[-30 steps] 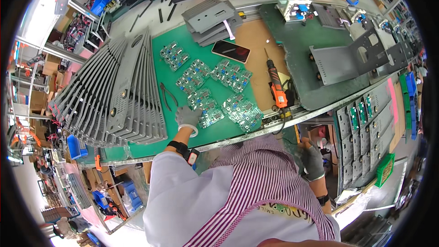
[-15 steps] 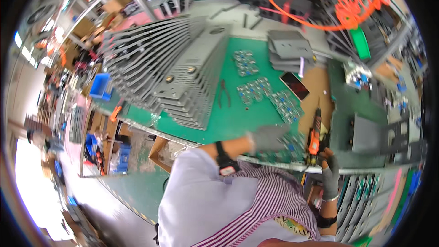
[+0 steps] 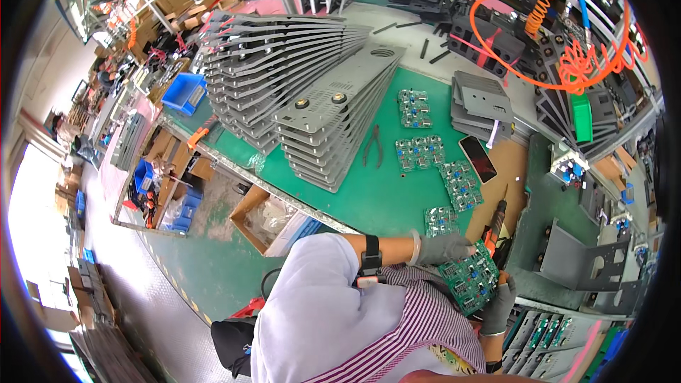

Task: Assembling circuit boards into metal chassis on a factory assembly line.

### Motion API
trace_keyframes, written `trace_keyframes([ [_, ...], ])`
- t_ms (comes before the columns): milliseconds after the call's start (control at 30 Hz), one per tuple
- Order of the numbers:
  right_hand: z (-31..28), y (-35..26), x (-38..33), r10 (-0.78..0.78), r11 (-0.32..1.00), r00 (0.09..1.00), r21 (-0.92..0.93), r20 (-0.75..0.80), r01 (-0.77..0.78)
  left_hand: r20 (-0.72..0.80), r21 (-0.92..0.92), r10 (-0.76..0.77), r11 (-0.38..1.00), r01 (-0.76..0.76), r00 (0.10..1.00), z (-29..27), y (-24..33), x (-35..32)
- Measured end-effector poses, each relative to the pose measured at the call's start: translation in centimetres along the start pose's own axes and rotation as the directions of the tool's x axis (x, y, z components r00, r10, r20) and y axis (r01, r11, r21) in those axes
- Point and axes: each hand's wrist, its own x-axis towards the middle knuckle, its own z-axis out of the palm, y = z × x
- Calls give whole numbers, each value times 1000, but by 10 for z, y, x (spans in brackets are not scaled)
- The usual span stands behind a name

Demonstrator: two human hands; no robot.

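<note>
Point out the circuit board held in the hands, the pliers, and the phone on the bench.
Green circuit board [image 3: 469, 278], head view: middle of its component face.
Pliers [image 3: 372, 145], head view: on the dark handles.
Phone [image 3: 479, 158], head view: centre of its dark screen.

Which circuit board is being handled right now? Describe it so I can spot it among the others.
Start at the green bench mat and go to its near right corner, by the orange-handled screwdriver. The green circuit board there is pinched between the gloved left hand and right hand. The other boards lie flat and untouched farther up the mat.
</note>
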Motion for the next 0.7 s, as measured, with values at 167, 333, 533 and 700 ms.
trace_keyframes([
  [167, -18, -16, -3, -141, 581, 959, -763, 247, 282, -113, -141, 4, 990, -20, 994, 28, -23, 8],
  [333, 3, -56, -20, 46, 399, 950, -877, 310, 267, 11, -105, 7, 994, -6, 1000, 30, -54, 25],
  [533, -13, -31, -62, 175, 351, 980, -925, -90, -148, 220, 283, -159, 954, 93, 962, 61, -14, 59],
  [700, -37, -11, -101, 124, 426, 956, -856, -267, -294, 321, 285, -166, 956, 72, 932, 102, -18, 73],
])
